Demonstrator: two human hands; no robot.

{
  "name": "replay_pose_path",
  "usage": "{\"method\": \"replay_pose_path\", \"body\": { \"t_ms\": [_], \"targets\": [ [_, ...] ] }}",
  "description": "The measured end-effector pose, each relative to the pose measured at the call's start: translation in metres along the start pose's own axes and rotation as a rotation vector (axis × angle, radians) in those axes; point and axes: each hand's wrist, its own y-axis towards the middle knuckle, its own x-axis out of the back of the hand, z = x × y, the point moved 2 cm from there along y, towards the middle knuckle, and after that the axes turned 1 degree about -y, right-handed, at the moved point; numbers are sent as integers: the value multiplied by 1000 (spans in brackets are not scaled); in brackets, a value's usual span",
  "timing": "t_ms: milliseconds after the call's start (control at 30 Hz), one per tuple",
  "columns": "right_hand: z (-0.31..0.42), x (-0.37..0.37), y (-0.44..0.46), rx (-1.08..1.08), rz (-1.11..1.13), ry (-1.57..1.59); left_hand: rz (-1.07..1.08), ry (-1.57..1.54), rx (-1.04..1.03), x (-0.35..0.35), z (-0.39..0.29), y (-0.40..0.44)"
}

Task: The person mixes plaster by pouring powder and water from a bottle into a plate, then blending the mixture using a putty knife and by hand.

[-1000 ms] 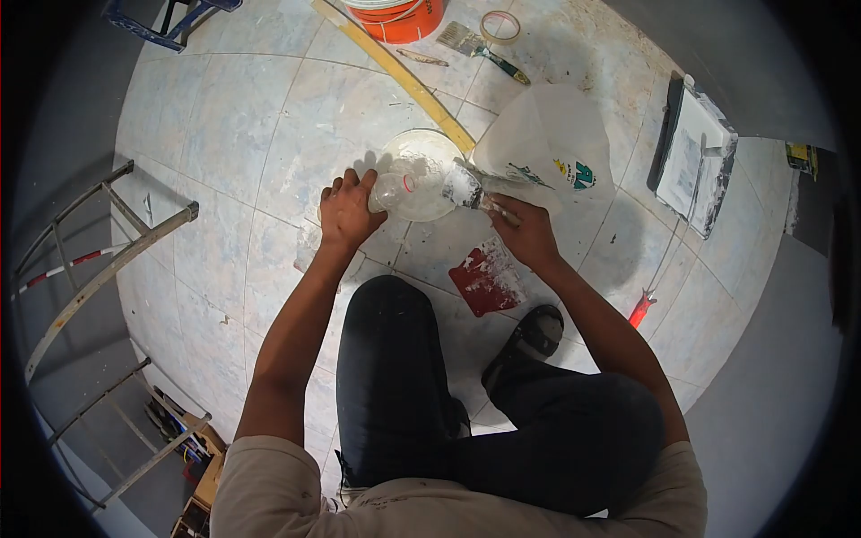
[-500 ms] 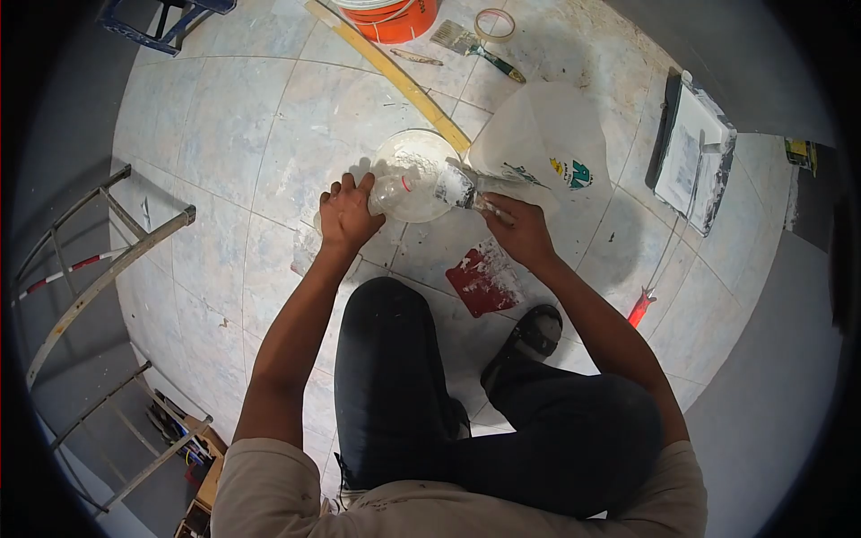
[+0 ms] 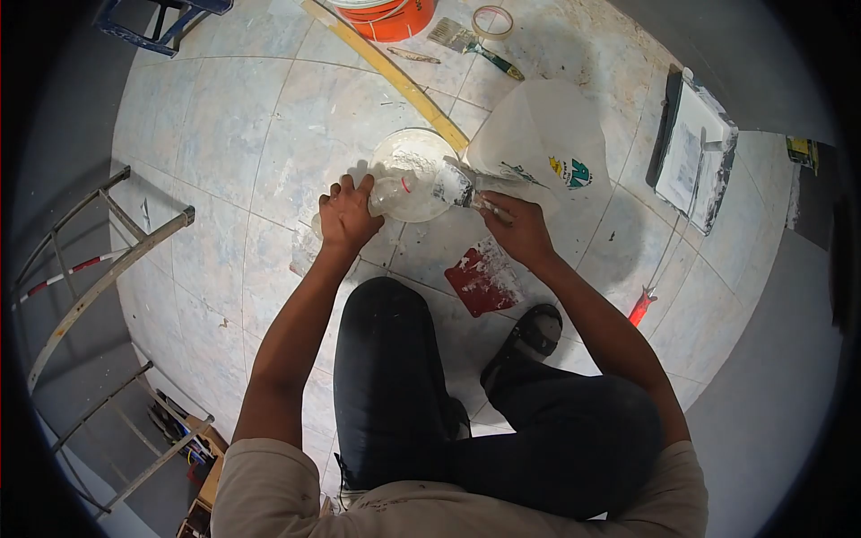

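My left hand point(image 3: 350, 212) is wrapped round a clear plastic bottle point(image 3: 391, 193), which tilts over a round white tub point(image 3: 425, 212) with its red-ringed neck toward the middle. White powder or paste point(image 3: 413, 160) lies inside the tub. From the right, my right hand point(image 3: 516, 224) grips a putty knife point(image 3: 456, 186), its blade coated in white and held at the tub's right side. A translucent white bag point(image 3: 538, 130) with a green and yellow logo stands just beyond the knife. Below the tub a red scraper point(image 3: 482, 282) smeared with white lies on the tiles.
An orange bucket point(image 3: 395, 22), yellow strip point(image 3: 386, 67), brush point(image 3: 475, 47) and tape roll point(image 3: 492, 22) are at the top. A paint tray point(image 3: 695, 152) and red-handled roller point(image 3: 641, 307) lie right. A metal ladder point(image 3: 112, 260) stands left; a blue stool point(image 3: 161, 27) is upper left.
The view has shifted slightly, so the floor objects sit a little further left and up. The putty knife has moved slightly within the tub's right side. Both hands keep their grips.
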Motion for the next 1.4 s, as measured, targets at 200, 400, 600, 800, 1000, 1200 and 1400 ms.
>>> {"method": "replay_pose_path", "body": {
  "t_ms": [200,400,600,800,1000,1200,1400],
  "targets": [
    [-2,-1,-1,13,-19,10,15,14,12,-2,1,1],
    [1,0,0,-17,0,30,36,36,33,-1,0,3],
    [1,-1,-1,11,2,4,56,55,38,0,4,1],
    [3,-3,-1,12,-25,42,34,55,33,-1,5,1],
    [3,-3,-1,-23,6,45,34,63,29,4,2,0],
    [-3,-7,-1,8,-6,42,54,53,42,4,2,0],
    [1,0,0,-22,10,17,23,8,35,15,3,-7]
  ]
}}
